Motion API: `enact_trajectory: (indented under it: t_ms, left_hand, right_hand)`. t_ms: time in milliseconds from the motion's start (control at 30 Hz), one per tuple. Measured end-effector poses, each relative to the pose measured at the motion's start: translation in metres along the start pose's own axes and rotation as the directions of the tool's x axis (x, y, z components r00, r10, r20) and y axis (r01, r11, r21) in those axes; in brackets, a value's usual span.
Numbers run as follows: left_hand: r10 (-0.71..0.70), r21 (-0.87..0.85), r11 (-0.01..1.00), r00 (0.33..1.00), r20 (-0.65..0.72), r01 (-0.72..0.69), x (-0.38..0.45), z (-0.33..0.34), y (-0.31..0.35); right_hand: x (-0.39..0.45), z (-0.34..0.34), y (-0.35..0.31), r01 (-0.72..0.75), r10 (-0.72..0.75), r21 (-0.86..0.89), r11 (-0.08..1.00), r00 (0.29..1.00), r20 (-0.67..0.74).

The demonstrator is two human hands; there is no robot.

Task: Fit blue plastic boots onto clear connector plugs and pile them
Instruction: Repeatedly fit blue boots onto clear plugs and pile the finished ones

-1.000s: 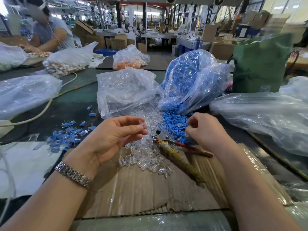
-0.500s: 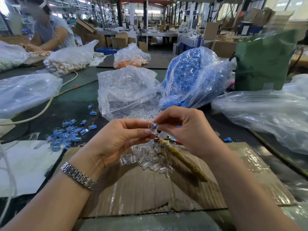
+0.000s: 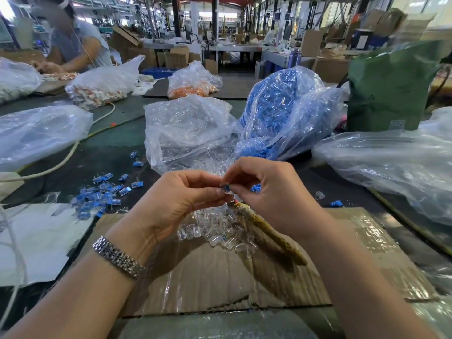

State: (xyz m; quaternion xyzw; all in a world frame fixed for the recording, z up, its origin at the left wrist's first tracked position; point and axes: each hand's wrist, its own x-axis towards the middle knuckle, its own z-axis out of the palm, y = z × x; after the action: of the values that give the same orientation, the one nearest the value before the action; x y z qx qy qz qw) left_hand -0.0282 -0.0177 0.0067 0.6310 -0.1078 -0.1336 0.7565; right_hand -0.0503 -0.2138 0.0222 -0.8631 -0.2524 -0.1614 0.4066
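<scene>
My left hand point(image 3: 181, 199) pinches a clear connector plug point(image 3: 223, 189) between thumb and fingertips. My right hand point(image 3: 266, 189) pinches a small blue boot point(image 3: 228, 187) and holds it against the plug's end, both above the table. Loose clear plugs point(image 3: 215, 231) lie heaped on the cardboard sheet point(image 3: 220, 277) below my hands. A pile of fitted blue-and-clear plugs point(image 3: 102, 194) lies to the left on the dark table. A clear bag of plugs point(image 3: 186, 128) and a bag of blue boots point(image 3: 281, 111) stand behind.
A worn pair of pliers point(image 3: 266, 236) lies on the cardboard under my right hand. Large plastic bags point(image 3: 391, 162) sit right and left point(image 3: 36, 133). A green bag point(image 3: 389, 86) stands at the back right. A white cable point(image 3: 66, 155) crosses the left. Another person point(image 3: 73, 45) works at the far left.
My right hand left the blue boots heap with a boot and came to my left hand. Both hands rose a little, and the boot now sits against the plug.
</scene>
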Motion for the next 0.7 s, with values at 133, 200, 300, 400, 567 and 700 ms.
enact_trajectory:
  t_ms: [133, 200, 300, 400, 567, 700]
  left_hand:
    - [-0.006, -0.044, 0.999, 1.000, 0.001, 0.006, 0.001, -0.002, 0.000]
    - [-0.007, -0.074, 0.997, 1.000, -0.006, 0.007, 0.001, -0.003, 0.000]
    - [-0.005, -0.130, 0.991, 0.999, -0.034, 0.000, 0.001, -0.004, 0.001]
    - [-0.012, -0.189, 0.982, 0.999, -0.050, 0.002, 0.002, -0.007, 0.002]
    - [-0.018, -0.217, 0.976, 0.997, -0.080, 0.000, 0.002, -0.009, 0.003]
    - [0.030, -0.198, 0.978, 0.987, -0.160, -0.062, 0.003, -0.008, 0.005]
  right_hand:
    - [0.001, -0.004, 0.000, -0.088, 0.088, 0.004, 0.996, 0.996, -0.018]
    - [0.001, -0.013, 0.007, -0.203, 0.203, -0.107, 0.973, 0.979, -0.006]
    - [-0.003, -0.024, 0.017, -0.363, 0.479, -0.454, 0.814, 0.861, 0.172]
    - [-0.008, -0.020, 0.017, -0.379, 0.619, -0.595, 0.709, 0.738, 0.268]
    - [-0.005, -0.014, 0.012, -0.337, 0.572, -0.609, 0.718, 0.783, 0.242]
    - [-0.002, -0.023, 0.014, -0.432, 0.523, -0.356, 0.829, 0.823, 0.221]
